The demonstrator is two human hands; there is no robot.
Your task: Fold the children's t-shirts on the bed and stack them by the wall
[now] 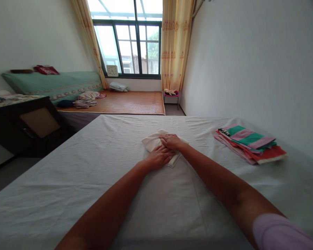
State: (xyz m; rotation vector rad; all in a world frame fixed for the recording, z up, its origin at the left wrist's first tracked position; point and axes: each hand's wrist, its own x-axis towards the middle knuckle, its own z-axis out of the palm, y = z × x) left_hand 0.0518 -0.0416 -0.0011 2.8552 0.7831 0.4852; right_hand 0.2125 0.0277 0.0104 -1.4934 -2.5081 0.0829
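A folded white cloth [151,140] lies on the white sheet [94,166] that covers the surface in front of me. Flat on its near side rests my left hand [160,157], fingers stretched out. My right hand [170,140] lies across the cloth just beyond, its fingers extended to the left and close to the left fingers. Both palms face down and hide much of the cloth. To the right, apart from my hands, is a stack of folded clothes [250,142], striped green and pink over red and light pink.
A dark cabinet [39,121] stands at the left. Beyond the sheet is a bed with a brown mat [135,100], holding a heap of clothes [87,100]. A small pink stool [171,93] stands by the curtain [174,45]. The white wall [250,62] runs along the right.
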